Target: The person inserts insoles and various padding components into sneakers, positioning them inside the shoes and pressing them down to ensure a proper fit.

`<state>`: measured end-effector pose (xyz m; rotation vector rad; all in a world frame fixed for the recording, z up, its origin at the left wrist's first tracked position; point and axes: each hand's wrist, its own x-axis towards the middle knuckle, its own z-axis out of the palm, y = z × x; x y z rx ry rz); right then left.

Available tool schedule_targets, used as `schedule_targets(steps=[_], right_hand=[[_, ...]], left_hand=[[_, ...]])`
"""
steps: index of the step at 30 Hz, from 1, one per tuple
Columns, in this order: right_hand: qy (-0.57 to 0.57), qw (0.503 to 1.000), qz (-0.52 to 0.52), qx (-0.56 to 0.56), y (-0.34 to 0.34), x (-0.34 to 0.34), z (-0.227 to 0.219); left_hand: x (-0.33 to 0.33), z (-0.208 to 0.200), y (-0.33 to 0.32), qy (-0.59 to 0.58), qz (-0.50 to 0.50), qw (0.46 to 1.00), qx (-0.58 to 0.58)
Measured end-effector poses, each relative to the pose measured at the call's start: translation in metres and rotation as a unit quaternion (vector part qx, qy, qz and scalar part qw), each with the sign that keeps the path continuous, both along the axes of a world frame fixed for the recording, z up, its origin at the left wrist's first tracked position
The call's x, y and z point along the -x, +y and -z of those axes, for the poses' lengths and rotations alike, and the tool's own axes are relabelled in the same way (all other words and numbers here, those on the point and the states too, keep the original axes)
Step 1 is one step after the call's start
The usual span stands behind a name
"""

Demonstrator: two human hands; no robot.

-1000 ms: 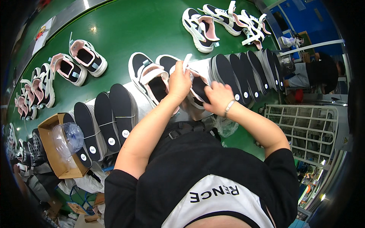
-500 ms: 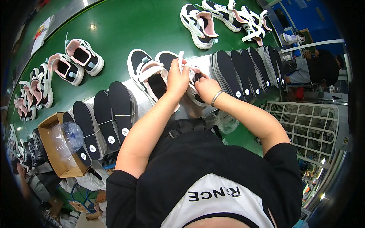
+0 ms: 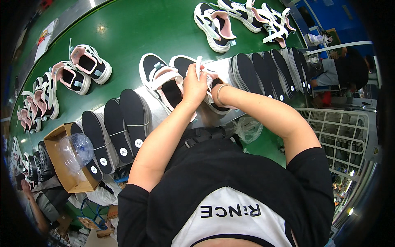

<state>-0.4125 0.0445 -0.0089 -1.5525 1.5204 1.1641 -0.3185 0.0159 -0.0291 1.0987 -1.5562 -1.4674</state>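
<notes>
My left hand (image 3: 195, 85) is closed on the upper of a black and white sneaker (image 3: 181, 62), and its white strap (image 3: 199, 66) stands up between my thumb and fingers. My right hand (image 3: 214, 93) reaches into the opening of that sneaker up to a metal bracelet (image 3: 219, 96) at the wrist; its fingers are hidden inside. Just left of it lies a matching sneaker (image 3: 149, 70), with pink lining and a white strap across it. Both shoes rest on a light strip along the near edge of the green table.
Stacks of black insoles stand on both sides, the left ones (image 3: 133, 109) tied with bands, the right ones (image 3: 242, 70) leaning in a row. More sneakers sit at the far left (image 3: 90, 64) and far right (image 3: 214, 26). An open cardboard box (image 3: 55, 154) holds clear plastic; a white wire rack (image 3: 341, 127) stands right.
My right hand has pushed deeper into the sneaker, so its fingers and back no longer show. My left hand keeps its hold at nearly the same spot.
</notes>
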Motion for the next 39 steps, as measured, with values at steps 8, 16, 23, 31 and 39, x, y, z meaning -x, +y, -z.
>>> schedule_targets(steps=[8,16,23,31,39], right_hand=[[0.033,0.995,0.017,0.088,0.015,0.003,-0.014],[-0.07,0.997,0.028,0.035,0.036,0.02,-0.046],[-0.131,0.988,0.032,0.071,0.039,0.024,-0.062],[-0.097,0.995,-0.031,0.022,0.046,0.032,-0.03],[-0.16,0.974,0.061,0.148,0.059,0.032,-0.051]], left_hand=[[0.003,-0.009,0.001,-0.037,0.009,0.999,-0.012],[0.008,0.003,0.001,-0.027,0.005,0.999,0.034],[0.007,-0.005,0.004,-0.046,0.014,0.999,0.014],[0.013,-0.011,0.004,-0.057,0.032,0.998,0.01],[0.008,-0.007,0.007,-0.059,0.048,0.997,0.005]])
